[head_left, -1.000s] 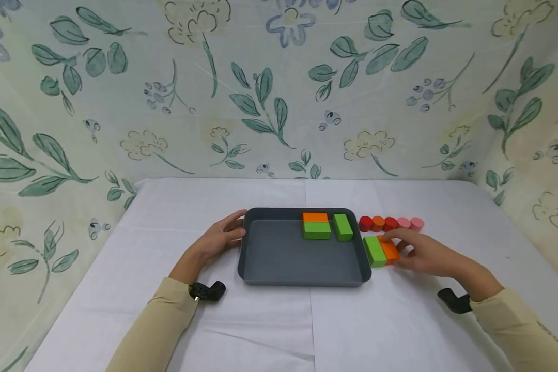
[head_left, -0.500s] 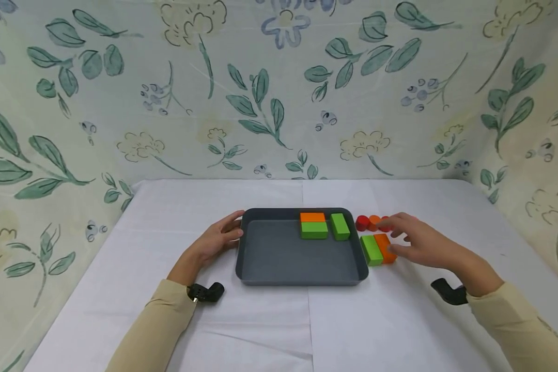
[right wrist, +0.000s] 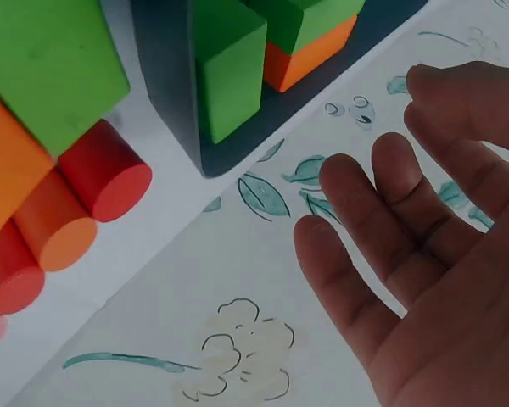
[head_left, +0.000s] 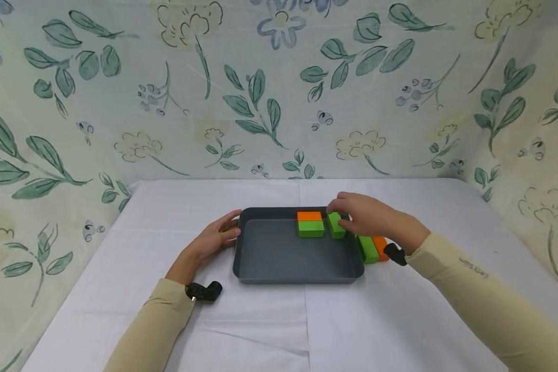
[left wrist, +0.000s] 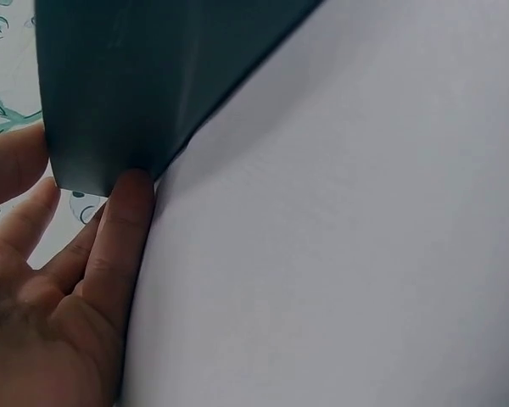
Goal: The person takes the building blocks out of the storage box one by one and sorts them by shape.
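Tray (head_left: pixel 279 258): dark grey, shallow, raised walls all round, lying on a white cloth (head_left: pixel 214 330). Contents: three blocks, all right of its middle, toward the far wall. An orange block (head_left: pixel 309 216) and a green block (head_left: pixel 310 229) lie long sides touching, orange behind, green in front. Third is an end block (head_left: pixel 334 226), also green, turned lengthwise front to back, just right of that pair with a narrow gap, near the right wall.

My left hand (head_left: pixel 211 239) is at the tray's left wall, fingertips touching it, fingers extended rather than curled round; a light touch, no clasp. The left wrist view shows those fingers against the dark wall close up.

My right hand (head_left: pixel 367 214) hovers over the tray's far right corner, partly covering the end block from the head view. Fingers loosely bent and spread, no grip on anything; the right wrist view shows them apart from the blocks.

Outside, just beyond the right wall: a lime block (head_left: pixel 367 250) and an amber block (head_left: pixel 380 249) touching, lime nearer the tray. Behind them a row of cylinders (right wrist: pixel 58 225), hidden by my hand in the head view; the right wrist view shows red, orange, red, then a pink one cut off.
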A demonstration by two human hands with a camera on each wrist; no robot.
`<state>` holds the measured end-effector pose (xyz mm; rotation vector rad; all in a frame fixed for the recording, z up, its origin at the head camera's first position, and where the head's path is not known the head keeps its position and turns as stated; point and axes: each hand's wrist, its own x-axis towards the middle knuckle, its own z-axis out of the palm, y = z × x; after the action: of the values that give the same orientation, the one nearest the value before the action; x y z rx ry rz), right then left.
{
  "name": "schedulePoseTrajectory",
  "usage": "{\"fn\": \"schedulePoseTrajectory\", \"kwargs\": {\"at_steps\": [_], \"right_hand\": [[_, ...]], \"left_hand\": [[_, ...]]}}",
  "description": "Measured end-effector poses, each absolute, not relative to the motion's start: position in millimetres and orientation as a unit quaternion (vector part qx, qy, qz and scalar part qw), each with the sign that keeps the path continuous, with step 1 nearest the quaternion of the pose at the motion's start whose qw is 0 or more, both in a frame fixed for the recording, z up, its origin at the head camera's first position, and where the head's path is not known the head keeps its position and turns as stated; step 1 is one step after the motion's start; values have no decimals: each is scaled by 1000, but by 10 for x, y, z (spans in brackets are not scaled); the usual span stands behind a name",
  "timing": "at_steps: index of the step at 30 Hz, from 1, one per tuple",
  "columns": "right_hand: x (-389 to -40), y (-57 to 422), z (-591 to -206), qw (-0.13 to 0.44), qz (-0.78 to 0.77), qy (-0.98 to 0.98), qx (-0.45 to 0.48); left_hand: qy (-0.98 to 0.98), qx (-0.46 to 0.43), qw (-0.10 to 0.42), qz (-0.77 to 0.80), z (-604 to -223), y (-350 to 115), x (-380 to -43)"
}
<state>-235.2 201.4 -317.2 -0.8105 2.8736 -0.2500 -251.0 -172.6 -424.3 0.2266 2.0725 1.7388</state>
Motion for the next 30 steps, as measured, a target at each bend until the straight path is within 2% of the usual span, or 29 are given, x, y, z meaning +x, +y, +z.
{"fn": "schedulePoseTrajectory", "kwargs": {"at_steps": [9,16,23,30], "right_hand": [[-2472,1656,-3437,123,-10,953,-275],[-2437,1582,-3494,113,-18,956,-270],[-2312,1492,-3459,129,-39,947,-292],[-2326,1379,-3487,111,-53,949,-290]], "left_hand": [[743,79,208,631,-4262,-1718,-2515],[742,72,204,635,-4257,-1731,-2503],[742,77,204,633,-4224,-1732,-2491],[744,72,202,633,-4235,-1728,-2481]]}}
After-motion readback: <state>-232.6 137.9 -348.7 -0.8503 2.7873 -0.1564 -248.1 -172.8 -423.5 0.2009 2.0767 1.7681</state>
